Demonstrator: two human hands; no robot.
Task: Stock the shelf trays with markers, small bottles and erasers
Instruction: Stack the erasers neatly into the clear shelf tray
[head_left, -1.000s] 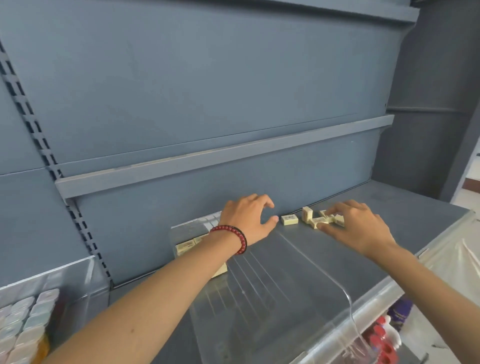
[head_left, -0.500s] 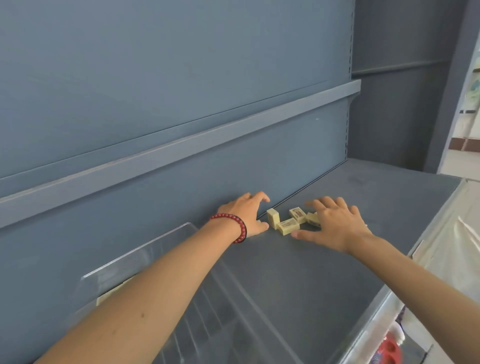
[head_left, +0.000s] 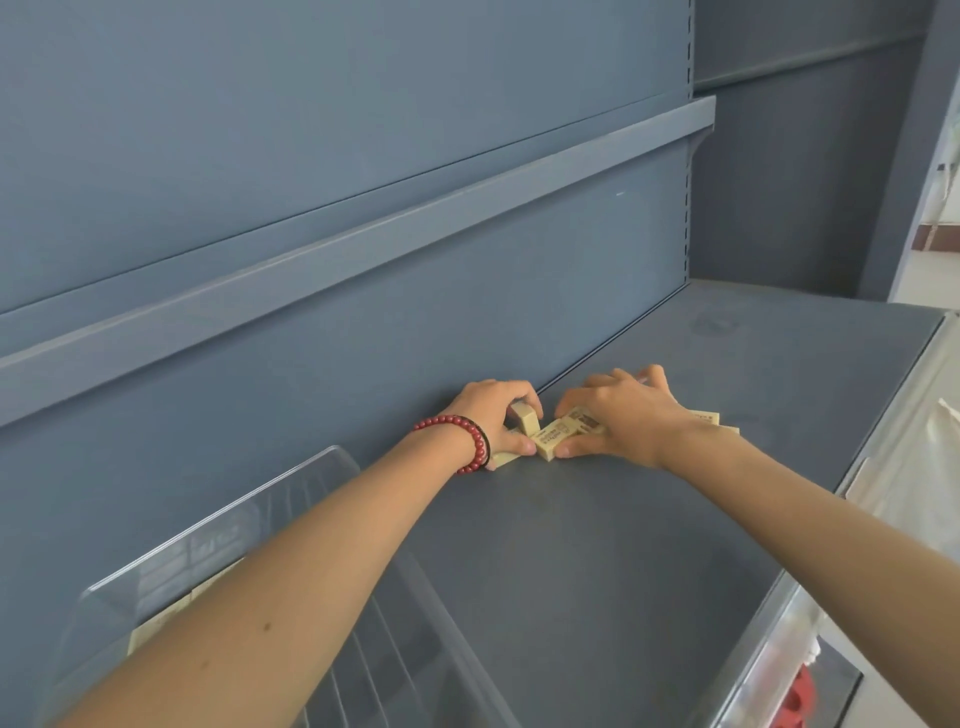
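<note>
Several small cream erasers (head_left: 557, 435) lie on the grey shelf (head_left: 623, 545) against its back panel. My left hand (head_left: 496, 415), with a red bead bracelet at the wrist, is curled around one eraser (head_left: 525, 417) standing on edge. My right hand (head_left: 621, 413) presses down on the printed erasers, thumb at the front of the pile. Two more erasers (head_left: 706, 418) stick out behind my right wrist. A clear plastic tray (head_left: 291, 499) sits at the lower left under my left forearm, with cream erasers (head_left: 171, 616) inside at its back.
A narrow grey ledge (head_left: 363, 249) runs along the back panel above the hands. The shelf's metal front rail (head_left: 769, 634) runs down the right side. Red bottle caps (head_left: 797, 699) show on a lower level at bottom right.
Both hands have closed in on the loose erasers, gathering them into one pile. The left hand has taken hold of an eraser. The view has shifted right, moving the tray further to the lower left.
</note>
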